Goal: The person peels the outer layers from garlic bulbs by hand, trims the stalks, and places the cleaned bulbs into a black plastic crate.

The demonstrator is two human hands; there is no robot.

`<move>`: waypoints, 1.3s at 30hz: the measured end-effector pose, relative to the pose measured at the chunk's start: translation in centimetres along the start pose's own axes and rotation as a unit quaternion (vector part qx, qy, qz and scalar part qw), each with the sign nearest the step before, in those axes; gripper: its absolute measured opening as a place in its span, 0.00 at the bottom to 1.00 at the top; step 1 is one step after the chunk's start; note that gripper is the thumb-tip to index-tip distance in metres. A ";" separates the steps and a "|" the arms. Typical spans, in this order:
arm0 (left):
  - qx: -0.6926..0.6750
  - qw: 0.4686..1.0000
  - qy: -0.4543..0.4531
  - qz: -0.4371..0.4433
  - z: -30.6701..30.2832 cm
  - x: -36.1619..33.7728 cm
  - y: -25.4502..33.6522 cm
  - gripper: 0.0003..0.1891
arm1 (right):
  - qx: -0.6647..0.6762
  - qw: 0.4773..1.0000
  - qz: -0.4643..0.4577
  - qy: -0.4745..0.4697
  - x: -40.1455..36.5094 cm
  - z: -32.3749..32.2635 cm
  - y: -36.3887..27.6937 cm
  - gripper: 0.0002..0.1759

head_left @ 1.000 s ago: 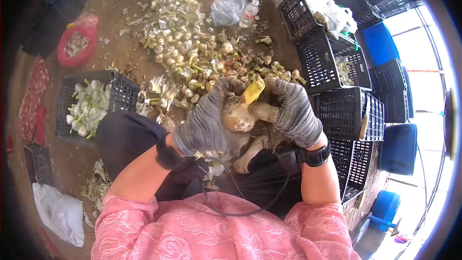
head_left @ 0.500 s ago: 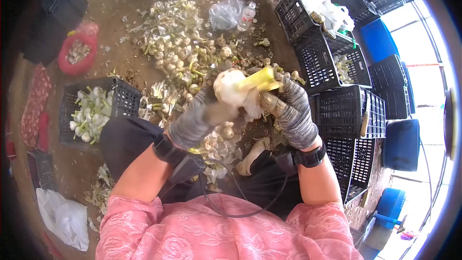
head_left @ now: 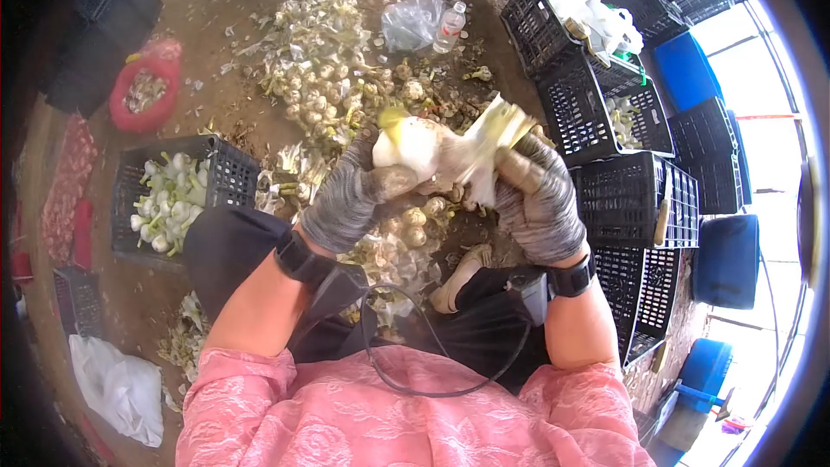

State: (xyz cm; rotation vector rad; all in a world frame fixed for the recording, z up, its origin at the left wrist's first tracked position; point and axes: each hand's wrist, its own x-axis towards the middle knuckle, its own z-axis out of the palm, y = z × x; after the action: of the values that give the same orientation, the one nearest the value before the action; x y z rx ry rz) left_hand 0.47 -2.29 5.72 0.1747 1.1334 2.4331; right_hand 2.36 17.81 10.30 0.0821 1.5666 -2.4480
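Plainly, left hand (head_left: 350, 199) grips a garlic bulb (head_left: 417, 147); right hand (head_left: 545, 203) pinches its papery skin (head_left: 484, 151).

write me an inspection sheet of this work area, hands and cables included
surface: brown floor, littered with scraps
job's things: held bulb and peel; garlic heap beyond; more garlic in left crate
clutter: bottle and clear bag by the heap
left hand: gloved, gripping bulb
right hand: gloved, gripping peel
cables: black cable, looped in front of shirt
surroundings: stacked crates and blue bins at right
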 end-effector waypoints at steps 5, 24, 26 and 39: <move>0.053 0.995 -0.072 0.042 -0.5 -0.3 0.5 0.33 | 0.072 0.996 -0.020 0.041 1.3 -1.9 -0.6 0.16; 0.219 0.953 -0.085 0.192 -0.6 0.4 -1.2 0.38 | -0.621 0.718 -0.314 0.010 -0.6 2.1 -0.5 0.12; 0.200 0.964 -0.080 0.159 -0.8 0.2 -1.2 0.37 | -0.638 0.699 -0.323 0.003 -0.4 1.7 -0.2 0.11; 0.166 0.977 -0.095 0.100 -0.2 0.3 -1.2 0.39 | -0.634 0.687 -0.354 0.012 0.1 1.1 -0.2 0.05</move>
State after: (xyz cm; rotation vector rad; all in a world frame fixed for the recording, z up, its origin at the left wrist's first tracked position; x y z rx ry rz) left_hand 0.58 -1.67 4.66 0.6382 1.4858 2.3125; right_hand 2.33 16.85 10.95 -0.8508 3.3011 -1.0032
